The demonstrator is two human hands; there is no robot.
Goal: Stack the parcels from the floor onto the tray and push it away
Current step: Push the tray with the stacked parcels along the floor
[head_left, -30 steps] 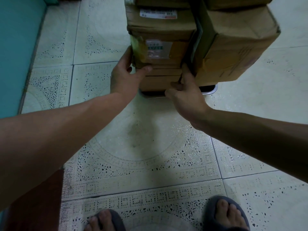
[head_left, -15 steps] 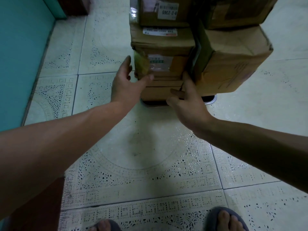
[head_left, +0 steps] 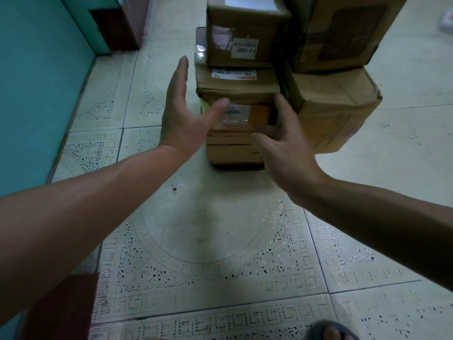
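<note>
Parcels [head_left: 241,84] stand stacked on the tray [head_left: 235,170], its rim just visible beneath; left hand [head_left: 182,116] and right hand [head_left: 282,148] are spread wide at the stack's near face, gripping nothing; stacking judged complete, push outstanding.

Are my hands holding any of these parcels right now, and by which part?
Nothing is held. The left hand is open beside the stacked parcels, and the right hand is open at their front; whether it touches cardboard is unclear.
</note>
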